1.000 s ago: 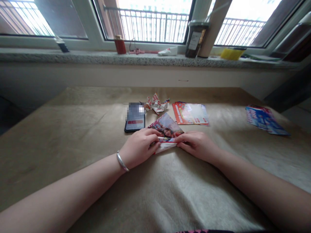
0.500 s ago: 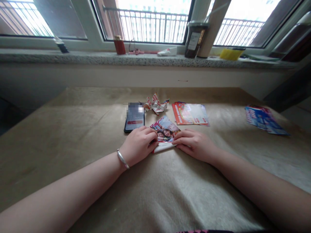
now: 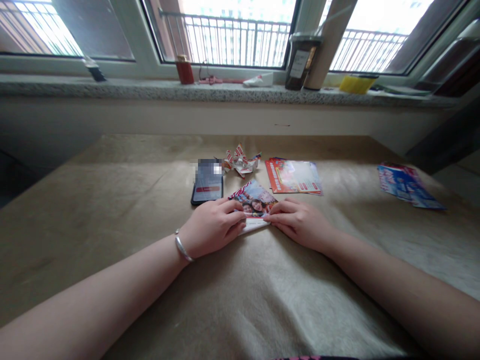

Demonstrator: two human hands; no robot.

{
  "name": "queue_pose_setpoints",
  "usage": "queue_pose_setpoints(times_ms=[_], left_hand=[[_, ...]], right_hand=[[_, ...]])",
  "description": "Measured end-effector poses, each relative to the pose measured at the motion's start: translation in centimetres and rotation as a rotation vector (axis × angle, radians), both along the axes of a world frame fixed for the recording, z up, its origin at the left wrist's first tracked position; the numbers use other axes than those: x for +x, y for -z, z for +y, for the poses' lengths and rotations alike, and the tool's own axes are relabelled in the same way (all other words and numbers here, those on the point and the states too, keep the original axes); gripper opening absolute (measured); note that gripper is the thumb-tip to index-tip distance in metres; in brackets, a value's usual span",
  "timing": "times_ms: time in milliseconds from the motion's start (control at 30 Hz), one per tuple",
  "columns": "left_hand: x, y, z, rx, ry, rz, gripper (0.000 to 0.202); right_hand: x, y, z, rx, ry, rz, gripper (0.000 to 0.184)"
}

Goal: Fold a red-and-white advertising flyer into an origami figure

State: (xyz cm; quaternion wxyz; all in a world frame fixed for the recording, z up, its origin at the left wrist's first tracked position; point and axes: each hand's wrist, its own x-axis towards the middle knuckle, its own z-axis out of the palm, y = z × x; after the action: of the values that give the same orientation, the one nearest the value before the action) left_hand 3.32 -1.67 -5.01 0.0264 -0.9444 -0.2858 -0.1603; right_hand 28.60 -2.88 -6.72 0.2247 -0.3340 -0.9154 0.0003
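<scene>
A glossy printed flyer (image 3: 258,195), partly folded, lies on the table between my two hands. It carries a photo of people, and a white folded strip (image 3: 255,225) runs along its near edge. My left hand (image 3: 214,224), with a silver bangle on the wrist, is closed over the flyer's left side, fingertips pressing on the strip. At the right corner, the fingers of my right hand (image 3: 300,222) are bunched together and pinch the fold; the thumb is mostly hidden. Just beyond my left hand lies a phone (image 3: 207,187) with its screen lit.
Behind the flyer sits a crumpled folded paper piece (image 3: 242,162). A stack of orange flyers (image 3: 294,176) lies right of it, and blue flyers (image 3: 408,185) are fanned at far right. A granite windowsill (image 3: 150,92) holds a red jar (image 3: 184,71) and a dark container (image 3: 300,62).
My left hand has shifted slightly left, and its fingers now lie further over the near strip. My right hand has barely moved, staying at the right corner.
</scene>
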Motion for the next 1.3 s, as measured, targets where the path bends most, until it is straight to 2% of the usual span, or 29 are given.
queue_pose_setpoints(times_ms=[333,633,1133,1300], left_hand=[[0.06,-0.25,-0.28,0.082,0.021,0.047,0.026],[0.00,-0.28,-0.37,0.082,0.015,0.073,0.028],[0.20,-0.20,-0.52,0.092,-0.041,0.145,0.031],[0.08,-0.22,-0.58,0.108,-0.023,0.168,0.031]], right_hand=[[-0.01,0.18,0.36,-0.005,0.044,-0.014,0.024],[0.14,0.08,0.30,-0.035,0.058,0.038,0.016],[0.26,0.29,0.51,-0.015,0.076,0.016,0.022],[0.19,0.32,0.49,-0.009,0.077,0.009,0.021]])
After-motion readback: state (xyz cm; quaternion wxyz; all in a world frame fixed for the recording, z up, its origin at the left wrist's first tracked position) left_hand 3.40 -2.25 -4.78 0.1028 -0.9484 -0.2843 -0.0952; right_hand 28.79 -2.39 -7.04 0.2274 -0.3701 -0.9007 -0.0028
